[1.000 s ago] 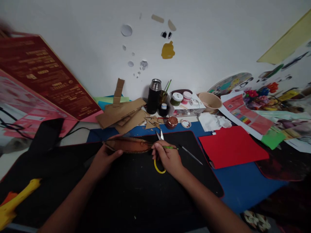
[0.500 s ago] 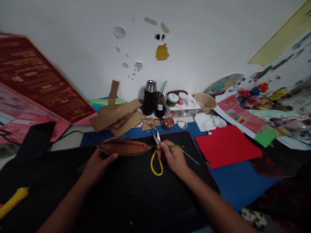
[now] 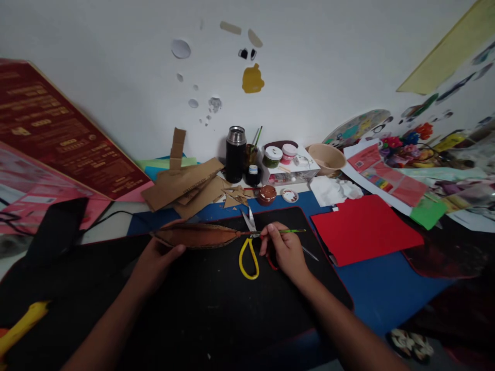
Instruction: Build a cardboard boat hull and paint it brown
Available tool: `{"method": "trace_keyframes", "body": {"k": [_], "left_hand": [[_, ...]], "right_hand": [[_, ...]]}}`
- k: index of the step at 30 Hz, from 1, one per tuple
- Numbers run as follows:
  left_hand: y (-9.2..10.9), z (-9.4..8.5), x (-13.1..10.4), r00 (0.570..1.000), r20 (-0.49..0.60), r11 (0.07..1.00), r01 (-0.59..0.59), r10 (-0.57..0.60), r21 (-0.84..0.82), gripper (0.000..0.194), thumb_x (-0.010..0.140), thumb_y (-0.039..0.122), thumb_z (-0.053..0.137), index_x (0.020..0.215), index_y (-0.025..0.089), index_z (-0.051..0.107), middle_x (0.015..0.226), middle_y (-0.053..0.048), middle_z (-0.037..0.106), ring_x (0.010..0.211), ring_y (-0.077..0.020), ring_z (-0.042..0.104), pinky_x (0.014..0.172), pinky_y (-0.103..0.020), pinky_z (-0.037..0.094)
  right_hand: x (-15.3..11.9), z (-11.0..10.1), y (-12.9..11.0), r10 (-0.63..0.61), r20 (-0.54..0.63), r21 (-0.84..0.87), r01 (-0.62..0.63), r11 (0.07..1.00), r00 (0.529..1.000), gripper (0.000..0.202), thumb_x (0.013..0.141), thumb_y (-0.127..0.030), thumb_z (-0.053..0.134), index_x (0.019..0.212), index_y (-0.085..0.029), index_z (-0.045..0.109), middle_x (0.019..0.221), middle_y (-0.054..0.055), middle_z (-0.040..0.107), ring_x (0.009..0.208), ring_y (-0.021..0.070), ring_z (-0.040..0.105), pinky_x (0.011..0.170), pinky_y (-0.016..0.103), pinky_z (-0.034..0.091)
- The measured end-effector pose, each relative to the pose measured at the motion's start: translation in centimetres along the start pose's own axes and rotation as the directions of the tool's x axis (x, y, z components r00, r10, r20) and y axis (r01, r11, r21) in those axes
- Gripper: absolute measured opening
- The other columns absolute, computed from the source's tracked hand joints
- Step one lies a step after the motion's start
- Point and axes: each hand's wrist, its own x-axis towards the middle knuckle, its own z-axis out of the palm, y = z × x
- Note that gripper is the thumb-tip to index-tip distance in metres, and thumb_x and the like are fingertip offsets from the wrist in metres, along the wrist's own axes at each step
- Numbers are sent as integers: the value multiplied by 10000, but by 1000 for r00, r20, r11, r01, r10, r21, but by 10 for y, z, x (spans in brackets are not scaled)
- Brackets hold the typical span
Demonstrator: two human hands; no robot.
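Observation:
My left hand [image 3: 158,256] grips the left part of a long, boat-shaped cardboard piece [image 3: 197,237], thumb over its near edge. Its hollow inside is reddish brown. Between the fingertips of my right hand [image 3: 284,247] is a paintbrush [image 3: 293,231] with a green handle, its tip reaching the right end of the cardboard piece. Under the brush and partly behind my right hand lie scissors [image 3: 249,257] with one yellow and one red handle loop, blades spread. A jar of brown paint [image 3: 266,194] stands beyond, its white lid [image 3: 290,195] beside it.
Cardboard scraps [image 3: 185,185], a black flask [image 3: 235,157] and a white box [image 3: 292,172] carrying small jars line the wall. Red paper [image 3: 365,229] lies right of the black mat [image 3: 216,309]. A yellow-handled tool [image 3: 25,324] is at lower left, near a phone [image 3: 58,226].
My right hand has moved right with the paintbrush, uncovering more of the scissors. The brush tip still meets the cardboard piece's right end. My left hand keeps its hold.

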Motion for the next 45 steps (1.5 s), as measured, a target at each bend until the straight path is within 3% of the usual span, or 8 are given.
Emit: {"method": "trace_keyframes", "body": {"k": [7,15,24,29,38,45], "left_hand": [[-1,2,0,999,-33,999,36,-37,-14,885,653,669,854,1384,225,627,1288,-134,747,1256,-413,667,1106,-555,503],[0,2,-1,999,-23,997,43,-45,-63,844,649,616,886,1356,225,639,1315,-131,737,1289,-396,650,1127,-515,493],[1,2,-2,1000,4,996,24,-24,-84,816,657,596,891,1353,242,656,1325,-118,739,1279,-395,656,1107,-509,514],[2,2,-2,999,27,997,31,-29,-77,858,655,596,891,1388,229,640,1305,-132,747,1257,-400,666,1080,-513,533],[6,0,-4,998,53,992,35,-29,-118,871,613,530,940,1387,250,653,1331,-131,742,1276,-395,660,1110,-508,516],[0,0,-3,998,55,989,23,-15,-144,864,621,526,941,1386,241,655,1394,-141,709,1311,-383,644,1131,-486,502]], "right_hand": [[2,10,-1,-23,8,81,22,996,1000,467,1024,-621,525,855,-201,641,539,-13,658,438,125,568,457,214,448],[1,34,-6,-27,173,115,7,993,985,477,1021,-635,516,877,-199,646,530,-33,627,458,124,580,482,213,454],[9,6,-1,28,26,74,-30,997,999,510,987,-667,560,860,-184,665,519,-13,642,432,133,564,452,223,437],[11,5,-2,20,-15,100,-18,995,1000,496,985,-657,578,841,-188,652,523,-13,641,445,134,584,465,222,451],[6,38,-2,70,97,197,-88,977,993,512,957,-686,591,822,-194,633,501,-38,576,447,142,614,446,219,434],[7,67,-15,5,123,209,-31,977,992,530,974,-700,552,797,-203,606,488,-67,505,434,130,604,450,217,416]]}}
